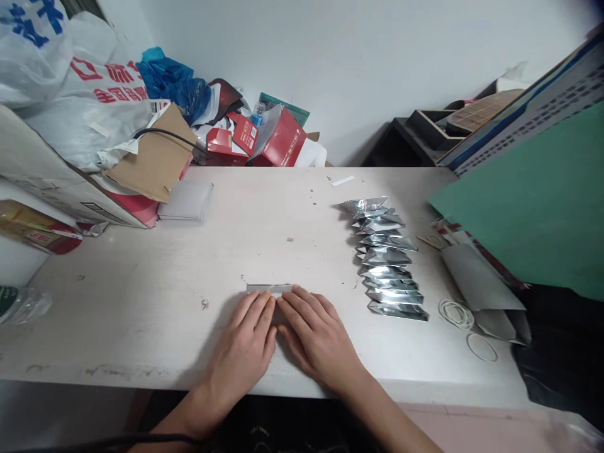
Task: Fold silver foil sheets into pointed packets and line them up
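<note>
Both hands lie flat, side by side, on a silver foil pouch (268, 289) near the front of the white table (189, 277). My left hand (245, 346) covers its left part and my right hand (316, 336) its right part. Only the pouch's far edge shows beyond the fingertips. The fingers are stretched out and pressing down, not curled around it. To the right runs a row of several folded silver foil pouches (387, 261), overlapping one another from back to front.
Rubber bands (456, 313) and a grey envelope (479, 280) lie at the right, under a green board (533, 207). A white flat box (185, 201), cardboard boxes (61, 182), plastic bags (75, 75) and red cartons (278, 141) crowd the back left. A plastic bottle (21, 305) lies at the left edge.
</note>
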`<state>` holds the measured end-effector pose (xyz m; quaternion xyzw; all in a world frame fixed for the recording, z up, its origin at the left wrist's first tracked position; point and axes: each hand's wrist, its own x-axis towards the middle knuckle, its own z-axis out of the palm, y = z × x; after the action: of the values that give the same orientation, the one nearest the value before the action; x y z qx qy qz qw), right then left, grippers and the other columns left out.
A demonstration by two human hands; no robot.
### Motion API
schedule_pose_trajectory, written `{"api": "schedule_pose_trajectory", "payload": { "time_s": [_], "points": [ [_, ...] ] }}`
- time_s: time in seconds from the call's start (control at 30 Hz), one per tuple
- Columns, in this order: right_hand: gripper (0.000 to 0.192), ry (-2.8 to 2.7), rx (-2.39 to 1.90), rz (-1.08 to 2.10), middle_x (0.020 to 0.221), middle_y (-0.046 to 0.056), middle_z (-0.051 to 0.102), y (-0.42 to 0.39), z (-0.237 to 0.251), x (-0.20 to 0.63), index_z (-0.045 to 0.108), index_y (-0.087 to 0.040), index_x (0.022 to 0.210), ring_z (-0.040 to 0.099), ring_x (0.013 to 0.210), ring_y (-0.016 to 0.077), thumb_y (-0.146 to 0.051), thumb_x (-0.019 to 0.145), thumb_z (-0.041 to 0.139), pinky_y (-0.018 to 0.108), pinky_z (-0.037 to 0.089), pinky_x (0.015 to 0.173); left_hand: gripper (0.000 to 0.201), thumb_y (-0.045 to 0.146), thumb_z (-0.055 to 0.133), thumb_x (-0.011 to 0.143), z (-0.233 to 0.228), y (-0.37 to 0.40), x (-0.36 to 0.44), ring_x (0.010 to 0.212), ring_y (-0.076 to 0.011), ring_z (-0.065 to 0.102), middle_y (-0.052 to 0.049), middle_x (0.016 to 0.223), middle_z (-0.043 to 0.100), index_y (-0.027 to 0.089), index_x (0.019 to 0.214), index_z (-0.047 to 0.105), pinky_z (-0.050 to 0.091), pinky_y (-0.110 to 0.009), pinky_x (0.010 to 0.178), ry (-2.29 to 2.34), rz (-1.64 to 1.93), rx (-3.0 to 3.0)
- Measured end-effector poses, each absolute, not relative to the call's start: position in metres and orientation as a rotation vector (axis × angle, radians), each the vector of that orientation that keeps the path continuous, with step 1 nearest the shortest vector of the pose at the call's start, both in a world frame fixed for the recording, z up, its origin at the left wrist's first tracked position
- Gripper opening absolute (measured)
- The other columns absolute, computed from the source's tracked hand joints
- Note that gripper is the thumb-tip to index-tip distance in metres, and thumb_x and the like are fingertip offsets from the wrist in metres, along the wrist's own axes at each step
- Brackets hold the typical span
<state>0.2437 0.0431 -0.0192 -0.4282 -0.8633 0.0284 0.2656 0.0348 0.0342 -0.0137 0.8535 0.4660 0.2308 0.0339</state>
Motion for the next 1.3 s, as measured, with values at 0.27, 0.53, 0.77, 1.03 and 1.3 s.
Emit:
{"api": "schedule_pose_trajectory", "payload": {
  "time_s": [0.27, 0.53, 0.77, 1.03, 1.3],
  "points": [
    [0.051, -2.337, -1.245, 0.124, 0.147, 0.017, 0.069, 0.038, -0.014, 0.237, 0.054, -0.015, 0.158, 0.060, 0.138, 0.0342, -0.027, 0.109, 0.051, 0.050, 0.053, 0.108, 0.056, 0.016, 0.048, 0.106, -0.016, 0.034, 0.035, 0.149, -0.0311, 0.056, -0.014, 0.156, 0.063, 0.014, 0.162, 0.048, 0.056, -0.051, 0.120, 1.427, 0.709, 2.609],
    [0.051, -2.339, -1.274, 0.152, 0.150, 0.016, 0.066, 0.037, -0.018, 0.235, 0.050, -0.017, 0.159, 0.057, 0.141, 0.0339, -0.030, 0.110, 0.049, 0.051, 0.049, 0.111, 0.050, 0.016, 0.048, 0.106, -0.017, 0.035, 0.035, 0.150, -0.0310, 0.054, -0.015, 0.156, 0.062, 0.011, 0.156, 0.052, 0.055, -0.050, 0.120, 1.425, 0.695, 2.591],
    [0.049, -2.333, -1.296, 0.119, 0.151, 0.013, 0.067, 0.035, -0.020, 0.235, 0.053, -0.018, 0.158, 0.056, 0.142, 0.0322, -0.032, 0.111, 0.046, 0.049, 0.045, 0.113, 0.054, 0.017, 0.048, 0.106, -0.017, 0.035, 0.034, 0.151, -0.0300, 0.053, -0.014, 0.158, 0.062, 0.012, 0.160, 0.050, 0.054, -0.049, 0.121, 1.418, 0.692, 2.608],
    [0.051, -2.377, -1.333, 0.088, 0.154, 0.011, 0.066, 0.035, -0.017, 0.234, 0.054, -0.020, 0.160, 0.054, 0.145, 0.0307, -0.032, 0.111, 0.045, 0.048, 0.042, 0.115, 0.050, 0.019, 0.047, 0.107, -0.016, 0.036, 0.036, 0.149, -0.0290, 0.054, -0.012, 0.156, 0.064, 0.009, 0.156, 0.054, 0.052, -0.045, 0.121, 1.443, 0.674, 2.696],
    [0.042, -2.415, -1.344, 0.004, 0.158, 0.000, 0.064, 0.038, -0.011, 0.258, 0.067, -0.030, 0.147, 0.047, 0.151, 0.0347, -0.029, 0.108, 0.051, 0.052, 0.039, 0.111, 0.042, 0.024, 0.055, 0.107, -0.004, 0.043, 0.011, 0.148, -0.0319, 0.056, -0.003, 0.154, 0.067, 0.023, 0.148, 0.064, 0.046, -0.057, 0.123, 1.430, 0.625, 2.730]
  ]
}}
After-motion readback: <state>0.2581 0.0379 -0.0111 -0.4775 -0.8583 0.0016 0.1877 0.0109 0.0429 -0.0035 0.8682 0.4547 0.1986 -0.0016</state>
